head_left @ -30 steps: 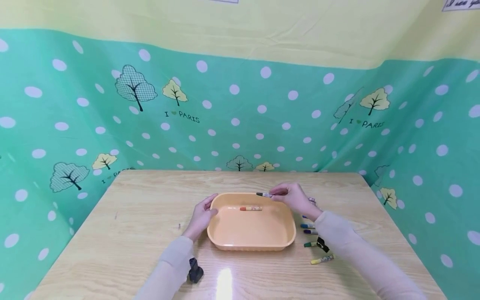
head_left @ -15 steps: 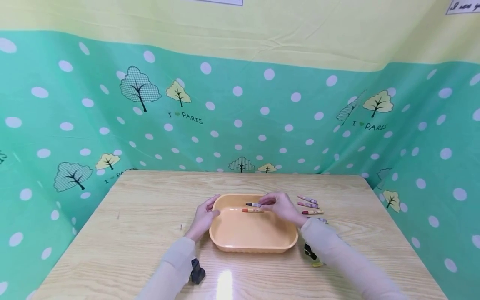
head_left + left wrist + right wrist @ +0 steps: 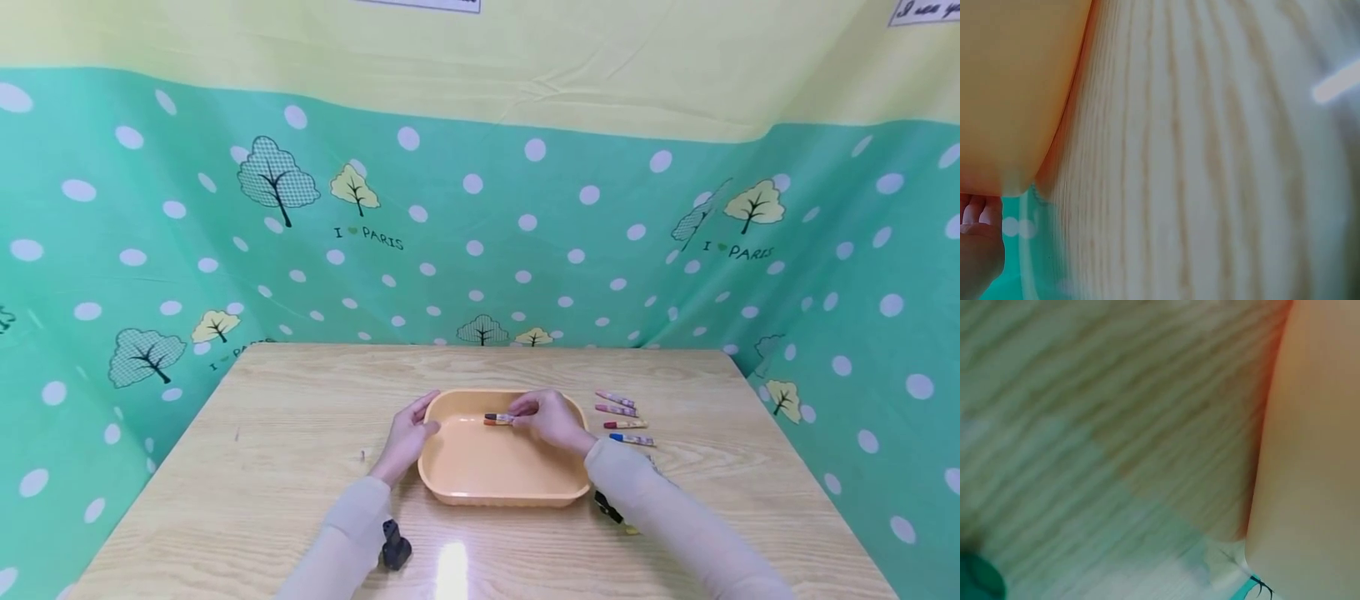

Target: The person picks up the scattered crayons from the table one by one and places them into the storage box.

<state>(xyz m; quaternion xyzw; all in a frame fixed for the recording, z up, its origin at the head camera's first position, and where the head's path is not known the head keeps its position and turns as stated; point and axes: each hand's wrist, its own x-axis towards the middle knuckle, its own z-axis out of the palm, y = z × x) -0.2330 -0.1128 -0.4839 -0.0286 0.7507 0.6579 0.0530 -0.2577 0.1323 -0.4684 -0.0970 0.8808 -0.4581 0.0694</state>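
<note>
A peach plastic tray (image 3: 502, 467) sits on the table, with my left hand (image 3: 405, 437) gripping its left rim, thumb on the inner side. In the left wrist view, fingers of the left hand (image 3: 979, 244) show beneath the tray's wall (image 3: 1016, 94). My right hand (image 3: 552, 419) reaches into the tray and pinches a black-tipped crayon (image 3: 495, 416) by its right end. That crayon lies just behind an orange crayon (image 3: 495, 422) on the tray's floor, close alongside it. In the right wrist view only the tray's outer wall (image 3: 1310, 450) is plain; the hand is not seen.
Right of the tray lie several crayons: a pink one (image 3: 617, 409), a red one (image 3: 625, 425), a blue one (image 3: 632, 439); others are partly under the right sleeve (image 3: 660, 508). Black wrist devices (image 3: 395, 546) hang below both wrists. A tiny scrap (image 3: 362, 455) lies left of the tray.
My right hand has moved left and down into the tray with the black-tipped crayon, from above the back rim to beside the orange crayon. The left hand keeps its grip on the rim.
</note>
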